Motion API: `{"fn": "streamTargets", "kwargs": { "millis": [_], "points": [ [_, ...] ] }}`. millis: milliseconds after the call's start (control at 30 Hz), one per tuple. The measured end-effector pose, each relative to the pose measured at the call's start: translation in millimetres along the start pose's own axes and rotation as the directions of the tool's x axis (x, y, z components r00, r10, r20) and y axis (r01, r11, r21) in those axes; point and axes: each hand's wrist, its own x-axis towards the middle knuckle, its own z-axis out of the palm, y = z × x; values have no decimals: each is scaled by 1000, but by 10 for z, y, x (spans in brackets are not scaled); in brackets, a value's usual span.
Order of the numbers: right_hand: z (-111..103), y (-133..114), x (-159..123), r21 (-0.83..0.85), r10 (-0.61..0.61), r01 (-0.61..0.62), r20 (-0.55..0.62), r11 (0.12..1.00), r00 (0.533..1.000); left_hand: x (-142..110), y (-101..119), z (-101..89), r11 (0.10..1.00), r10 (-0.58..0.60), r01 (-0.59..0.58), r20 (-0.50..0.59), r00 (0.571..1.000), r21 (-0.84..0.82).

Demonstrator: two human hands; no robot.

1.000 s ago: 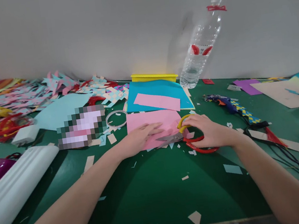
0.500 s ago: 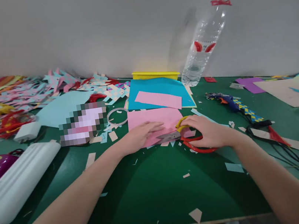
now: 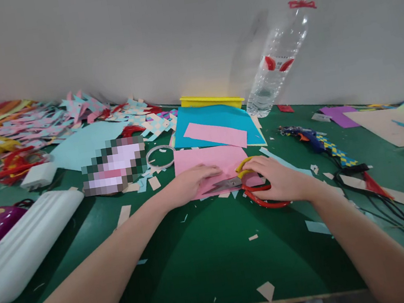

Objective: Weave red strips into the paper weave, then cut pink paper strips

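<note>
A pair of scissors (image 3: 232, 183) with one yellow and one red handle loop is in my right hand (image 3: 279, 175), my fingers through the loops. The blades point left over the lower part of a pink sheet of paper (image 3: 212, 155) lying on the green table. My left hand (image 3: 194, 182) rests on the left side of that sheet, fingers stretched out flat towards the blades. Its thumb is hard to make out. Behind the sheet, a narrow pink strip (image 3: 218, 134) lies on blue paper (image 3: 204, 115).
A clear bottle (image 3: 277, 56) leans against the wall. Left stand a phone (image 3: 115, 167), a silver ring (image 3: 161, 165), a white charger (image 3: 38, 175) and a long white object (image 3: 30, 245). Cables (image 3: 397, 213) run at right. Paper scraps (image 3: 266, 291) are scattered about the green table (image 3: 218, 260).
The scissor tips have moved a little left across the pink sheet, closer beneath my left fingers. My left hand stays nearly where it was. The whole view has shifted slightly.
</note>
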Motion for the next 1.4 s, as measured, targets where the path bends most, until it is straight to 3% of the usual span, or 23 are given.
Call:
{"fn": "streamTargets", "kwargs": {
  "millis": [533,800,1067,1167,1233,1400],
  "points": [
    [-5,0,-5,-31,-26,26,-9,999,1000,-5,-43,1,1000,-6,6,14,1000,-28],
    [39,-171,58,-52,-5,4,-13,999,1000,-6,-78,16,999,23,-22,12,1000,-34],
    [24,-205,53,-54,-66,66,14,996,998,-14,-164,51,998,63,-63,10,998,-32],
    [20,-204,39,-56,-50,51,8,997,999,-18,-80,29,996,31,-36,-63,998,-81],
    [14,-185,29,-54,-42,42,1,998,999,-11,-6,10,986,12,-39,-169,985,-161],
    [-21,-63,-12,-44,-26,26,0,999,1000,-7,74,-51,940,-72,-85,-433,899,-332]
  ]
}}
